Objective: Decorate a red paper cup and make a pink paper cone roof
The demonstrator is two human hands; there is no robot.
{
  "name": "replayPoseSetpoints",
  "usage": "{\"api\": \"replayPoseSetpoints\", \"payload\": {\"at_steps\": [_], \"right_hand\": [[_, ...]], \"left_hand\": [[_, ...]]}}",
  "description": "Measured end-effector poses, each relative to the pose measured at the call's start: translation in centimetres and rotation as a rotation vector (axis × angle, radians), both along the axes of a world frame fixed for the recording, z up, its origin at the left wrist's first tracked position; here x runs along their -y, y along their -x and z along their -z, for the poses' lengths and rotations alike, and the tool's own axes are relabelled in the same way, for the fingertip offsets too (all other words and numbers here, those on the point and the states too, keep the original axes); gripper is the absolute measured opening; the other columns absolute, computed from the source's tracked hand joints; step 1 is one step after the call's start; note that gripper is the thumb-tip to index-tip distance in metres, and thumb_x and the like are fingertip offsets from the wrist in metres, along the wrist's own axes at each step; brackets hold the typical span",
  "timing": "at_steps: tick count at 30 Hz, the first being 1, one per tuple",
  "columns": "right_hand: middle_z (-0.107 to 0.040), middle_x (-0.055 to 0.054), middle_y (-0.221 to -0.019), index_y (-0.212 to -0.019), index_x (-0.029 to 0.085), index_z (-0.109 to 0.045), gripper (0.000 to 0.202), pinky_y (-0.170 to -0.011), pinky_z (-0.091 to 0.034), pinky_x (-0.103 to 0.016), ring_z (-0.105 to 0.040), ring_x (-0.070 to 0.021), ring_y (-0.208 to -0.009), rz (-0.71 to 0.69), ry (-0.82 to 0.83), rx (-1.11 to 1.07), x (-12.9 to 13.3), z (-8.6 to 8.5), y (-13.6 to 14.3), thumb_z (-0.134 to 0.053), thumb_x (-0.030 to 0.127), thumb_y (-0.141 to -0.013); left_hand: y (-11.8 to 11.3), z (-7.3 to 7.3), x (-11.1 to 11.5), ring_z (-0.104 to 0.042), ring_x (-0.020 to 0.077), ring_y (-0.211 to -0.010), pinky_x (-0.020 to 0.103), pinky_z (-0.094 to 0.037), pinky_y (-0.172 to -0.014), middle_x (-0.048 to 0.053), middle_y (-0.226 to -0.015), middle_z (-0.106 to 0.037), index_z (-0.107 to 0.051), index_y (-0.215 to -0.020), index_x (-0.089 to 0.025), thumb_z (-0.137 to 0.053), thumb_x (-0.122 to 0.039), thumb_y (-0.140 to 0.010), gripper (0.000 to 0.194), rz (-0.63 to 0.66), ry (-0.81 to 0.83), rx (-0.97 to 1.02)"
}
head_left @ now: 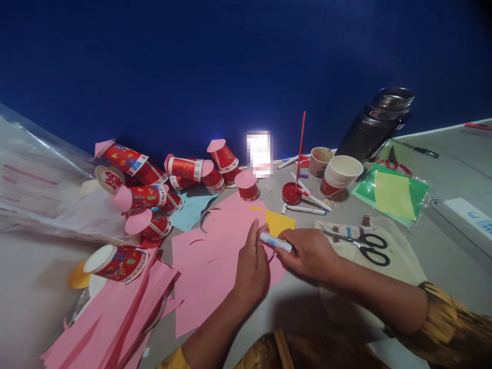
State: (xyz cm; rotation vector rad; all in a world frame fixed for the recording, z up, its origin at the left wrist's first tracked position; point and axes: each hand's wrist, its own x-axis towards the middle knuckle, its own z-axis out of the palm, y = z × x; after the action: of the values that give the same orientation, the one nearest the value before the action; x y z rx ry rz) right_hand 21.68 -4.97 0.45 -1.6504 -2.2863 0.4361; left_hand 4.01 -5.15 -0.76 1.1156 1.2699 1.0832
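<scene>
My right hand [307, 252] is closed around a white glue stick [275, 241] with blue print, its end pointing left towards my other hand. Upright and curled, my left hand [251, 261] grips something mostly hidden behind the fingers; only a thin curved edge shows beside the glue stick. Beneath both hands lies a pink paper sheet [207, 292] with curved cuts in it. A yellow paper piece [280, 223] rests just beyond the fingers. Past it stands a red paper cup [248, 192] topped with a pink paper disc.
Several red cups with pink discs [184, 168] are heaped at left, near a plastic bag [57, 189]. Pink strips [115, 312] lie front left. Scissors [371, 246] rest on a cloth [400, 256] at right. Behind are stacked cups [342, 177], a red pot [291, 193] and a flask [372, 125].
</scene>
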Motion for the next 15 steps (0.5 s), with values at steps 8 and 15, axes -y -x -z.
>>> {"api": "replayPoseSetpoints", "payload": {"at_steps": [8,15], "right_hand": [[-0.075,-0.008,-0.075,-0.086,0.018,-0.071,0.035,-0.061,-0.015,-0.034,-0.061,-0.0186,-0.064,-0.028,-0.069,0.13,0.11,-0.03,0.14,-0.054,0.044,-0.101],[-0.073,-0.008,-0.072,-0.083,0.018,-0.072,0.038,-0.061,-0.016,-0.035,-0.06,-0.0187,-0.062,0.008,-0.186,0.148,-0.05,0.46,-0.23,-0.052,0.045,-0.102]], "left_hand": [[-0.04,-0.08,0.05,-0.063,0.0262,-0.13,0.04,-0.04,-0.117,0.011,-0.141,-0.069,-0.051,-0.148,-0.024,-0.061,-0.022,-0.096,0.053,0.06,-0.007,-0.159],[0.06,-0.35,0.03,-0.06,0.0252,-0.135,0.039,-0.037,-0.119,0.011,-0.144,-0.067,-0.05,-0.149,-0.023,-0.061,-0.022,-0.094,0.055,0.041,-0.01,-0.156]]}}
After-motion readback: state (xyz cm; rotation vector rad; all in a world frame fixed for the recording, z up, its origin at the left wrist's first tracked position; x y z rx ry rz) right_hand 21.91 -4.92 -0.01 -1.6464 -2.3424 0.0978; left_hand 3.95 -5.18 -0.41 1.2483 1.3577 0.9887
